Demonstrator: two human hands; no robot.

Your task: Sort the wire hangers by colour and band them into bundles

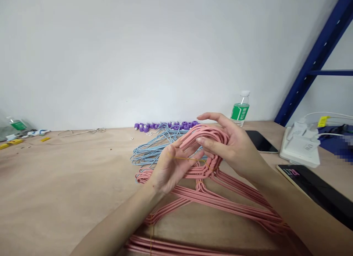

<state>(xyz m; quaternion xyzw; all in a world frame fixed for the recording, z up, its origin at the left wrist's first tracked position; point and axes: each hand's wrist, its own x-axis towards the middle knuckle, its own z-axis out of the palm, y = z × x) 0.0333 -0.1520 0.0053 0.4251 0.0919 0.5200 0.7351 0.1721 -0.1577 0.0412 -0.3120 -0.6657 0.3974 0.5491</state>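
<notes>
Pink clothes hangers [217, 206] lie in a bundle, their curved hooks [205, 131] gathered together and raised. My right hand [231, 145] grips the hooks from the right, thumb pressed on them and index finger lifted away. From the left, my left hand [169, 171] reaches under the hook ends with its fingers partly curled. A thin yellow rubber band [187, 159] is stretched from my left thumb across to the hanger necks. Below, more pink hangers [176, 247] lie near the front, with another yellow band [151, 230] around them.
Blue hangers [149, 149] lie behind my hands, with purple knobs [146, 126] along the wall. At right are a water bottle [240, 111], a phone [260, 141], a white power strip [299, 149] and a dark-screened device [317, 191]. Yellow pieces [12, 143] lie far left.
</notes>
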